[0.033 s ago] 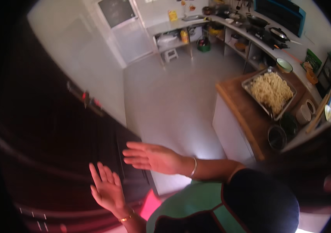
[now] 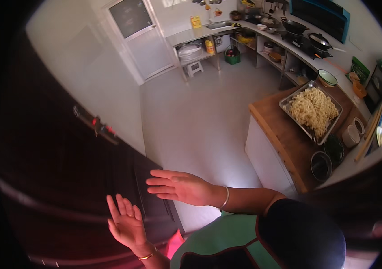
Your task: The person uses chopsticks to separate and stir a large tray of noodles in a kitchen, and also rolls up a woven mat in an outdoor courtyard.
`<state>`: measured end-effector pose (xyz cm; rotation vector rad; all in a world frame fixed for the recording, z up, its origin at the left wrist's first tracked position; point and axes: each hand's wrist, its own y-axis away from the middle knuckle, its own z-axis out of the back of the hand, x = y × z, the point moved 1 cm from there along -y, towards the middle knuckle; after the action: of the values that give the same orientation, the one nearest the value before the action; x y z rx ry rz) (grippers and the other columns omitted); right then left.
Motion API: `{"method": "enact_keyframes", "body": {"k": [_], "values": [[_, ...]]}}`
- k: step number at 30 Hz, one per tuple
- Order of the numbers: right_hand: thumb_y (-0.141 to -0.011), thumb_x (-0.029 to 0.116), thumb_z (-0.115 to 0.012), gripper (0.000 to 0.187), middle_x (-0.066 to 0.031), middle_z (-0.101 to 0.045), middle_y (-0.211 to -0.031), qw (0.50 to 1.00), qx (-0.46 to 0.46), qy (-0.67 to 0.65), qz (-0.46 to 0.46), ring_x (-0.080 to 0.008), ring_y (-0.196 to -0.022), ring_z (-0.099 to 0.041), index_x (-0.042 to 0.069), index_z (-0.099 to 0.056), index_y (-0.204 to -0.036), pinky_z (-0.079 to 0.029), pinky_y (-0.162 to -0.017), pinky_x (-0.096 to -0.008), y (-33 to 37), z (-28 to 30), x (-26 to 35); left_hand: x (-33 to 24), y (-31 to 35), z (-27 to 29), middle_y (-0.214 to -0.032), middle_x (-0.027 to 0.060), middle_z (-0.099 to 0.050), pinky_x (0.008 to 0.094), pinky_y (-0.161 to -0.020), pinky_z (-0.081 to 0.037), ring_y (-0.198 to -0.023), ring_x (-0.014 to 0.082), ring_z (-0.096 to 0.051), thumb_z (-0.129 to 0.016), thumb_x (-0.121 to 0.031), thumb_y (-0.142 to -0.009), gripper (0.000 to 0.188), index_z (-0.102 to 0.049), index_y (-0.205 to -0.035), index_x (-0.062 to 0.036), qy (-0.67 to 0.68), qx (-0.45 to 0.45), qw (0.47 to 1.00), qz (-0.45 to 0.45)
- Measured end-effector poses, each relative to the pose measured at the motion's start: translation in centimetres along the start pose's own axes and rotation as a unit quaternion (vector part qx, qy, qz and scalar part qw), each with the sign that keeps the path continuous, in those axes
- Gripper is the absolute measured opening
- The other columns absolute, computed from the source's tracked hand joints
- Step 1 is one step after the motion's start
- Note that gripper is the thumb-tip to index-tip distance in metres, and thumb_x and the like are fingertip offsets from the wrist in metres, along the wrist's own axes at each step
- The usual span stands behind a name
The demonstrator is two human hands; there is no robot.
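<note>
Both hands are held up in front of me near a dark door (image 2: pixel 52 148), and neither holds anything. My left hand (image 2: pixel 127 225), with a gold bracelet at its wrist and a ring, is raised with fingers stretched and palm showing. Farther from me and to its right is my right hand (image 2: pixel 184 187), its fingers reaching leftward and spread slightly, a silver bangle on the wrist. The two hands do not touch each other. A metal latch (image 2: pixel 96 125) is fixed to the door, well beyond my fingertips.
To the right, a metal tray (image 2: pixel 285 106) of pale noodles (image 2: pixel 314 110) rests on a wooden-topped counter (image 2: pixel 274 130), beside bowls. Grey floor (image 2: pixel 191 112) stretches toward a far door (image 2: pixel 144 49). A white stool (image 2: pixel 194 68) stands under the back counter; pans sit by the stove (image 2: pixel 305 45).
Both hands appear slightly lower and farther right in the view. They stay stretched and empty, and the background has shifted a little.
</note>
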<state>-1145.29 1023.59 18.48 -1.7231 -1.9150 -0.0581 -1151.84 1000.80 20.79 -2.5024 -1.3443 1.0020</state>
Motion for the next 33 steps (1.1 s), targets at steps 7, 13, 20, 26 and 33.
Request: {"method": "enact_keyframes", "body": {"k": [7, 13, 20, 26, 33], "values": [[-0.096, 0.038, -0.045, 0.064, -0.0146, -0.029, -0.147, 0.980, -0.133, 0.127, 0.077, -0.0287, -0.135, -0.031, 0.005, -0.020, -0.145, -0.024, -0.112, -0.0413, -3.2, 8.1, 16.4, 8.9, -19.7, 5.1, -0.146, 0.0149, -0.032, 0.0477, -0.106, -0.034, -0.129, 0.0293, -0.039, -0.044, -0.032, -0.095, 0.060, -0.018, -0.147, -0.0128, 0.056, -0.021, 0.989, 0.132], [-0.097, 0.031, -0.045, 0.058, -0.0131, -0.036, -0.143, 0.950, -0.180, 0.147, 0.207, -0.0258, -0.133, -0.036, 0.005, -0.022, -0.144, -0.029, -0.109, -0.0375, -4.8, 13.7, 27.0, 17.9, -35.4, 8.8, -0.143, 0.0163, -0.035, 0.0509, -0.103, -0.035, -0.128, 0.0312, -0.040, -0.039, -0.034, -0.095, 0.060, -0.018, -0.147, -0.0126, 0.096, 0.033, 0.957, 0.271], [-0.096, 0.028, -0.049, 0.056, -0.0111, -0.041, -0.139, 0.857, -0.304, 0.155, 0.387, -0.0220, -0.127, -0.044, 0.003, -0.029, -0.141, -0.037, -0.104, -0.0335, -3.0, 20.7, 33.8, 31.6, -52.4, 9.2, -0.144, 0.0136, -0.034, 0.0480, -0.103, -0.036, -0.129, 0.0280, -0.040, -0.039, -0.036, -0.095, 0.062, -0.014, -0.148, -0.0145, 0.107, 0.152, 0.842, 0.506], [-0.096, 0.028, -0.048, 0.057, -0.0113, -0.038, -0.142, 0.737, -0.395, 0.146, 0.528, -0.0243, -0.130, -0.039, 0.004, -0.026, -0.143, -0.034, -0.107, -0.0346, -1.0, 20.2, 34.5, 43.2, -59.6, 4.7, -0.145, 0.0153, -0.032, 0.0494, -0.104, -0.036, -0.129, 0.0308, -0.040, -0.043, -0.034, -0.094, 0.064, -0.014, -0.147, -0.0128, 0.148, 0.253, 0.697, 0.655], [-0.096, 0.027, -0.049, 0.055, -0.0117, -0.041, -0.139, 0.612, -0.433, 0.193, 0.633, -0.0220, -0.128, -0.042, 0.003, -0.029, -0.142, -0.035, -0.106, -0.0349, 2.7, 18.8, 37.0, 53.3, -57.8, -2.6, -0.144, 0.0171, -0.034, 0.0491, -0.104, -0.036, -0.128, 0.0319, -0.040, -0.049, -0.033, -0.092, 0.067, -0.017, -0.146, -0.0100, 0.182, 0.318, 0.541, 0.757]]}}
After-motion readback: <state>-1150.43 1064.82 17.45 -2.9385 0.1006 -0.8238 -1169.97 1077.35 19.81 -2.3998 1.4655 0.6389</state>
